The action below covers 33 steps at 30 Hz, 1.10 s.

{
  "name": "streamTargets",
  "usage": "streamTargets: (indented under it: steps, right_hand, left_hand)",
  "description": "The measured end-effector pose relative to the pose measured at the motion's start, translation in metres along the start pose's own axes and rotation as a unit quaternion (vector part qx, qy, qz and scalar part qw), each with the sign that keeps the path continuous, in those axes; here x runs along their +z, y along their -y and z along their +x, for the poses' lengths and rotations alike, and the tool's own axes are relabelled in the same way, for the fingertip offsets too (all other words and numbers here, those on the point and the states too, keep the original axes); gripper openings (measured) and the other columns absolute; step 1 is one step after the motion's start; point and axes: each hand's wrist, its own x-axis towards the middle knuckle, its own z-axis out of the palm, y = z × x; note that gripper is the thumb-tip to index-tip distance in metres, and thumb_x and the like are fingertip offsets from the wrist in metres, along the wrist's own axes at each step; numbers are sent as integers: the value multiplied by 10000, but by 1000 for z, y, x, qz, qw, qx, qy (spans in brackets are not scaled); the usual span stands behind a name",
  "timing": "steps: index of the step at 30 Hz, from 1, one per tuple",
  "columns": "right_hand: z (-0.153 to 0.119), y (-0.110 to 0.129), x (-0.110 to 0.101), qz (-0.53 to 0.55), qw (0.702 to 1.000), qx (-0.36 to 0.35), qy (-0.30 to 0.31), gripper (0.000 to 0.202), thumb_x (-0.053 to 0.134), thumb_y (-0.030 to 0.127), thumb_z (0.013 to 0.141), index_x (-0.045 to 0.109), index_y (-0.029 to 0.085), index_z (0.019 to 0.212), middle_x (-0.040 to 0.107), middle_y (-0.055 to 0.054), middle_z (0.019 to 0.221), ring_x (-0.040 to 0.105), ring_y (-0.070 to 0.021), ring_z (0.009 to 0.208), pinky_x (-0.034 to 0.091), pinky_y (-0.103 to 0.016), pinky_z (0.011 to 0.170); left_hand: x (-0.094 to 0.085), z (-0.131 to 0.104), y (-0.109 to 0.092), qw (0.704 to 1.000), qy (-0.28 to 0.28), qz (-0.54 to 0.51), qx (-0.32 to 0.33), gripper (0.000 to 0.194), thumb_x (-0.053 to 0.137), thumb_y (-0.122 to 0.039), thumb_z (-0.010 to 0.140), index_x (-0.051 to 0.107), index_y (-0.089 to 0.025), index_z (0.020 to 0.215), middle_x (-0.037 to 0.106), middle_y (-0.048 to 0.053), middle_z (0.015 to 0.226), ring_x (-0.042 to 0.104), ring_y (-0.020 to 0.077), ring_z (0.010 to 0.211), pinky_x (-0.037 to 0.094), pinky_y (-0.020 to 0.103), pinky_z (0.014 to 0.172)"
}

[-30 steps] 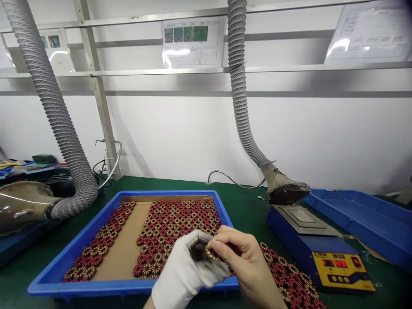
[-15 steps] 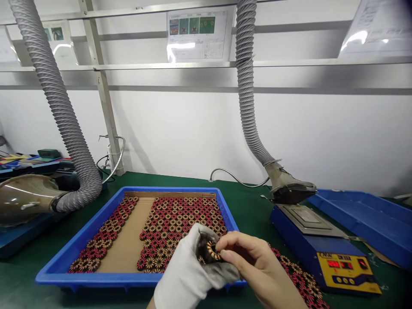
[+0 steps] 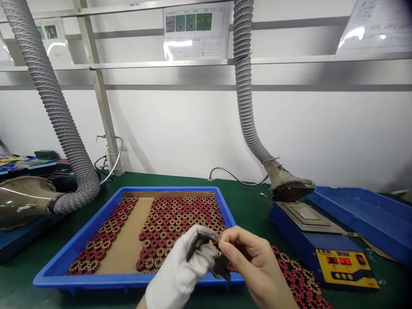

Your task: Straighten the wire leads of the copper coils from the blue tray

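Note:
Just over the front right of the blue tray point(image 3: 127, 281), my two hands meet at a small copper-wound ring coil point(image 3: 216, 241). The coil is mostly hidden by fingers; only a thin copper-coloured edge shows. My left hand point(image 3: 189, 257), in a white glove with dark, soiled fingertips, is curled closed around the coil's left side. Bare, my right hand point(image 3: 249, 257) pinches at the coil's right side with thumb and forefinger; whether it grips the ring or a wire end is too small to tell. Behind, rows of red and copper-coloured ring coils point(image 3: 180, 223) lie on cardboard in the tray.
More coils point(image 3: 302, 279) lie on the green table at right. Beside them stands a blue heating unit point(image 3: 322, 244) with a yellow display panel, under an extraction nozzle point(image 3: 289, 184). Another blue tray point(image 3: 360, 214) is behind it. A second nozzle point(image 3: 25, 195) hangs at left.
The coil has turned from showing its round face to nearly edge-on. My left fingers have shifted round it, and my right hand keeps pinching at it. The camera view has moved slightly.

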Motion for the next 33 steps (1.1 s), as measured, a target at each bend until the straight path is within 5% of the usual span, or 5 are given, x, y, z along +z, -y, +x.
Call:
streamTargets:
  steps: [8,14,22,28,33]
  right_hand:
    - [2,-6,15,54,992,-42,-103,373,711,489,833,612,162,683,429,41,583,326,-102,527,252,-234,489]
    - [4,-14,8,34,994,-85,-64,342,693,420,872,606,170,656,477,29,598,390,-99,539,311,-207,502]
    - [7,-23,14,143,981,-65,-113,279,745,381,843,619,187,688,486,46,583,381,-83,524,326,-172,489]
    - [6,-21,19,15,982,-109,-150,268,672,370,900,651,190,703,525,23,599,452,-99,540,381,-177,500]
    - [4,-14,10,46,981,-121,-144,129,680,388,892,697,261,876,512,43,625,422,-90,521,357,-163,472]
  left_hand:
    - [-3,2,15,996,-29,-80,-40,378,710,-523,794,639,-186,950,527,-1,764,476,123,685,428,256,656]
    - [-2,-3,15,995,-17,-85,-53,370,706,-539,791,636,-196,910,524,-4,755,478,125,669,432,269,642]
    - [-2,2,13,994,-21,-93,-54,432,711,-594,757,666,-188,899,526,-7,717,466,120,663,399,258,635]
    - [-2,-2,3,998,-31,-48,-39,393,752,-532,752,693,-183,921,589,14,814,491,120,721,431,251,707]
    - [-2,-5,-4,999,-52,-3,-17,485,742,-586,726,676,-173,970,617,32,784,562,149,676,487,280,663]
